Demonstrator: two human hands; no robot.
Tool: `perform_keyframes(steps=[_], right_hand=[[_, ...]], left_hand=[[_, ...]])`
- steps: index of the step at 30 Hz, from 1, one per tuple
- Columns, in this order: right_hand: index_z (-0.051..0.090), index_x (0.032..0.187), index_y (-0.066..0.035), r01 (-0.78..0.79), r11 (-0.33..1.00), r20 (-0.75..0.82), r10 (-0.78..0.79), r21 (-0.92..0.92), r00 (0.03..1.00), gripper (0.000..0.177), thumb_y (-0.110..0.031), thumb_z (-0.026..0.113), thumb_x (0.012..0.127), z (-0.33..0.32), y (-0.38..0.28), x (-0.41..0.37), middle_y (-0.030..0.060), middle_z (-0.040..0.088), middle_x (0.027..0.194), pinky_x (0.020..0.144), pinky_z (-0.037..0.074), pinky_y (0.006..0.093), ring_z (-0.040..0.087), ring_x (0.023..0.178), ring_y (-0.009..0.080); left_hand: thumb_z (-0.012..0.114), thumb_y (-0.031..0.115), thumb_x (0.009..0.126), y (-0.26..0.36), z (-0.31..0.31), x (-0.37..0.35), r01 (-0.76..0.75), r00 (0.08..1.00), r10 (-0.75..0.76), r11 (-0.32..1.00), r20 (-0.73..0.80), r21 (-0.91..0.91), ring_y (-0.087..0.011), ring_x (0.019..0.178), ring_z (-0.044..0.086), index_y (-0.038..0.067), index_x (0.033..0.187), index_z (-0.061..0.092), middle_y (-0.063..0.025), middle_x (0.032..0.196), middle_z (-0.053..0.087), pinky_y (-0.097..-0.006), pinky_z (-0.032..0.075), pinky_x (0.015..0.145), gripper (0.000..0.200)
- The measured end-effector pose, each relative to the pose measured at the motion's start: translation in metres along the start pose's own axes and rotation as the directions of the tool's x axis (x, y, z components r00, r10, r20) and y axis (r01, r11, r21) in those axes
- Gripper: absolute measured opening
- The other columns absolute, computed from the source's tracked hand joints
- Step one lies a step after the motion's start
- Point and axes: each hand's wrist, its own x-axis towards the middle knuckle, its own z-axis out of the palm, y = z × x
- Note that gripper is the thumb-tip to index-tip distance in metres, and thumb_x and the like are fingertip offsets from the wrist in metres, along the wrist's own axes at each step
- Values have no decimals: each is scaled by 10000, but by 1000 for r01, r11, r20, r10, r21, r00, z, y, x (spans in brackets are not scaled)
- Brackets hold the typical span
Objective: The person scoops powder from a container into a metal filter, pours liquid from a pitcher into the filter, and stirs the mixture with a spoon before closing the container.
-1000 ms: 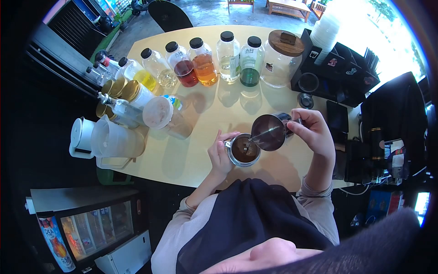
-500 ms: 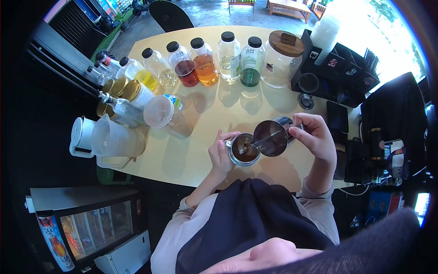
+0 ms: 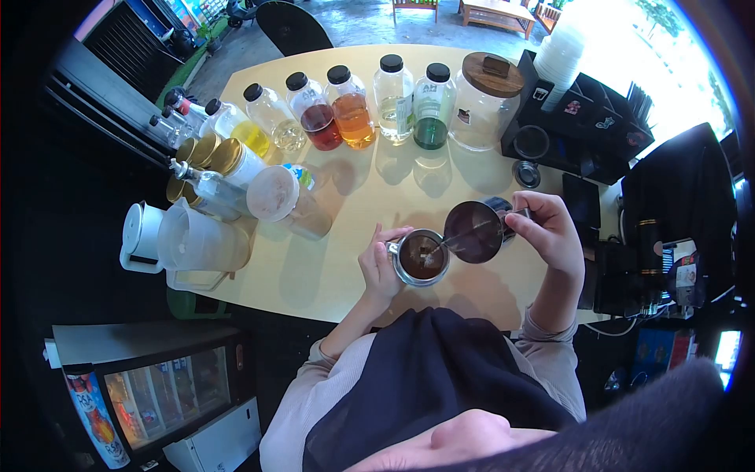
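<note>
My left hand (image 3: 380, 263) is wrapped round the handle side of a silver-rimmed mug (image 3: 399, 271) with brown liquid and a pale patch in it. The mug stands near the front edge of the table. To its right, my right hand (image 3: 543, 224) grips a dark metal pitcher (image 3: 472, 232) by its handle. The pitcher is tipped to the left, its spout right at the mug's rim. A thin streak of liquid runs along the inside to the spout. Part of a dark, shiny object (image 3: 497, 206) shows behind the pitcher.
Black-capped bottles (image 3: 351, 110) of coloured liquids line the table's back, beside a wooden-lidded jar (image 3: 487, 106). White-lidded container (image 3: 287, 200) and plastic jugs (image 3: 200, 240) stand left. A black organiser (image 3: 590, 118) with stacked cups is at the right.
My right hand has shifted slightly right and up with the pitcher. The pale patch in the mug looks smaller, and the liquid seems a little higher. My left hand stays put.
</note>
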Motion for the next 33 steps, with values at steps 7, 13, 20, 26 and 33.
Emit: perform_keyframes(steps=[7,13,20,26,33], right_hand=[[499,714,-25,19,999,26,-20,41,999,264,-66,651,926,1,1,12,-43,575,692,564,333,201,418,665,-10],[500,713,-33,17,999,40,-18,37,999,270,-77,658,929,6,1,19,-56,556,688,549,309,196,393,659,-15],[520,732,-33,14,1000,70,-16,24,997,254,-93,678,922,12,-1,18,-72,548,681,524,278,198,358,628,-19],[524,737,-28,52,998,84,-56,41,995,253,-103,681,921,11,4,13,-65,559,684,519,273,200,354,622,-20],[508,728,-31,29,998,67,-33,64,997,251,-82,665,917,5,7,2,-56,569,684,517,276,204,354,622,-17]], left_hand=[[234,366,1064,1,-1,0,5,1000,-5,1000,3,15,-297,970,715,-25,1061,659,-163,979,743,-548,197,1189,578],[221,374,1062,1,-1,1,6,1000,-6,1000,1,23,-304,962,718,-47,1054,656,-180,979,739,-521,208,1193,605],[223,375,1061,2,-1,0,7,1000,-7,1000,-5,13,-308,959,719,-62,1051,654,-194,987,736,-498,215,1195,614],[229,370,1063,2,0,0,10,1000,-10,1000,-9,-5,-303,953,720,-67,1053,653,-193,992,736,-487,217,1197,609],[241,380,1068,0,1,-1,14,1000,-15,1000,-23,-25,-288,954,721,-58,1053,655,-184,984,739,-498,197,1201,603]])
